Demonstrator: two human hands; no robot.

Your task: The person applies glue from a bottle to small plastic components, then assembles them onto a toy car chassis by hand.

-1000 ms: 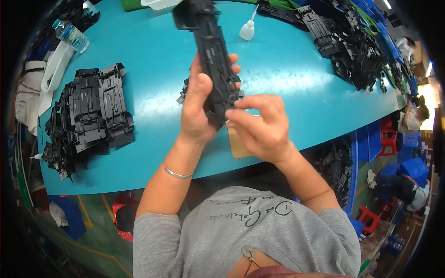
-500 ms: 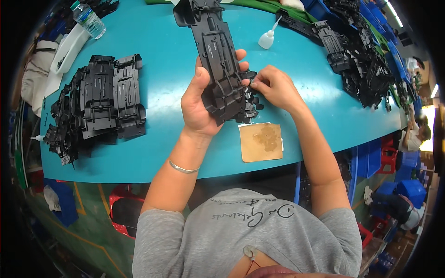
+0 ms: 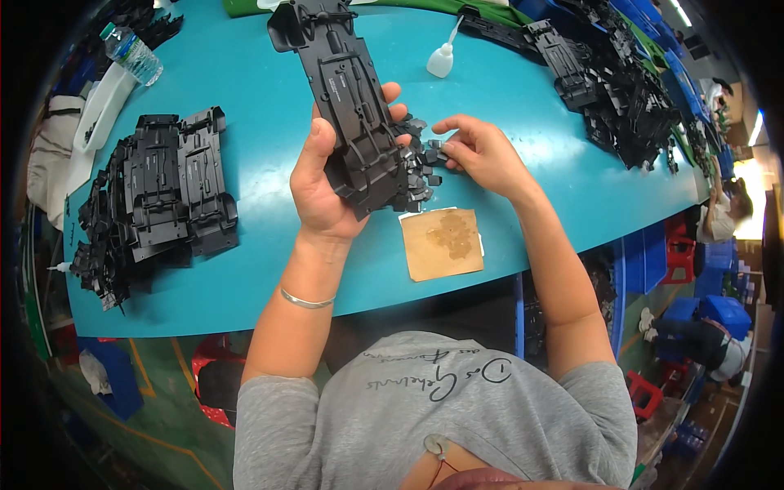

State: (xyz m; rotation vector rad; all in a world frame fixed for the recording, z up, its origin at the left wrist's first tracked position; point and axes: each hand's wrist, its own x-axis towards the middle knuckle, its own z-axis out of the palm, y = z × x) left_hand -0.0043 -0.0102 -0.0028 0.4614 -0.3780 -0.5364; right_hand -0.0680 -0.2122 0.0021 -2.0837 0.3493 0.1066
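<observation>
A long black plastic toy-car chassis is tilted up over the table, with my left hand wrapped round its lower part. Its moulded side faces up, and the far end reaches the top of the view. Just right of it lies a pile of small black plastic pieces, partly hidden behind the chassis. At the pile's right edge, my right hand pinches one small dark piece between thumb and index finger. Below the pile rests a square of brown paper with a wet-looking stain.
Stacked black chassis stand at the left of the teal table. A heap of black parts lies at the far right. A white nozzle bottle, a water bottle and a white tray stand farther back.
The whole view has shifted slightly, so the table things sit farther left. My right hand has drawn a little away from the chassis, and a small piece now shows at its fingertips.
</observation>
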